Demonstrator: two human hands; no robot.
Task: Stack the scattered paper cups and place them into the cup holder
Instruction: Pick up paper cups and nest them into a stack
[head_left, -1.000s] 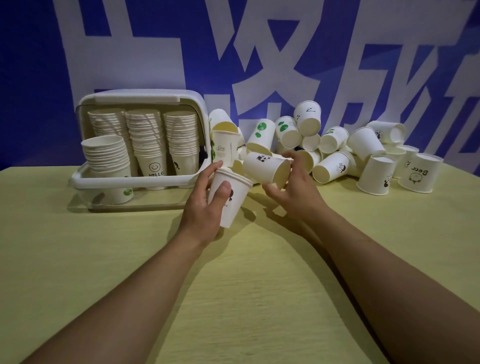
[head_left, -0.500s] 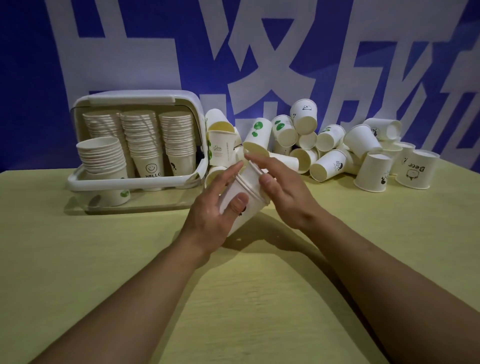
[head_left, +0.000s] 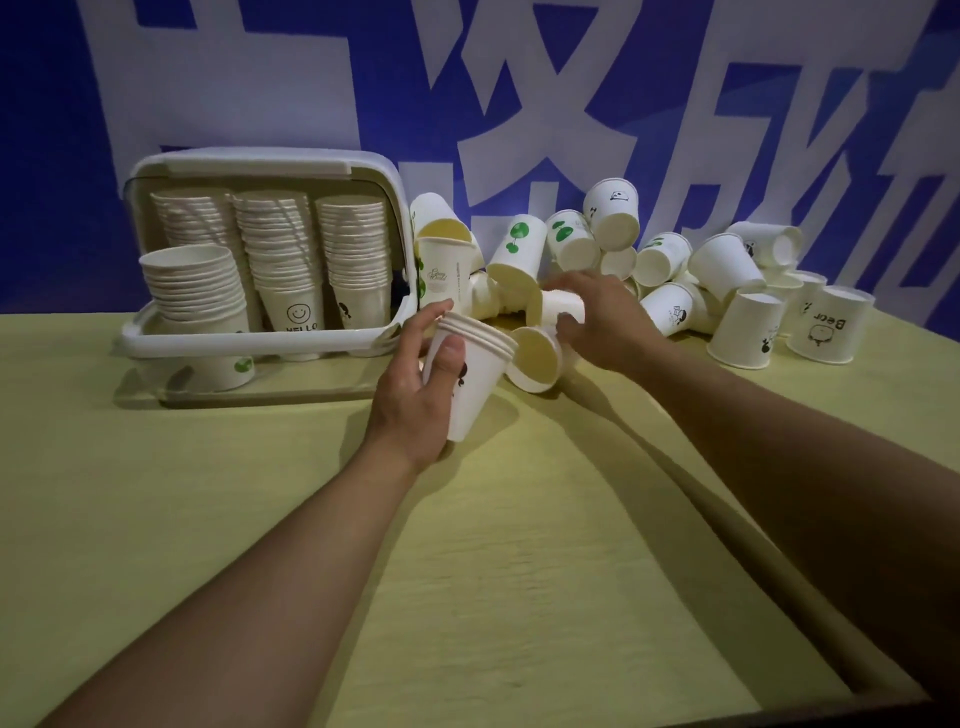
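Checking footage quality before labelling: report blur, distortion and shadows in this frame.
Head view: right hand is motion-blurred over the loose cups; left hand and its cup stack look sharper; wide-angle bending curves the table edges; soft arm shadows fall across it.

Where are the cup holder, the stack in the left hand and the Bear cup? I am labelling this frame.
cup holder (head_left: 249, 340): head view, on its white front rail.
stack of nested cups (head_left: 475, 387): head view, on the outer cup's side wall.
Bear cup (head_left: 831, 330): head view, on its printed side wall.
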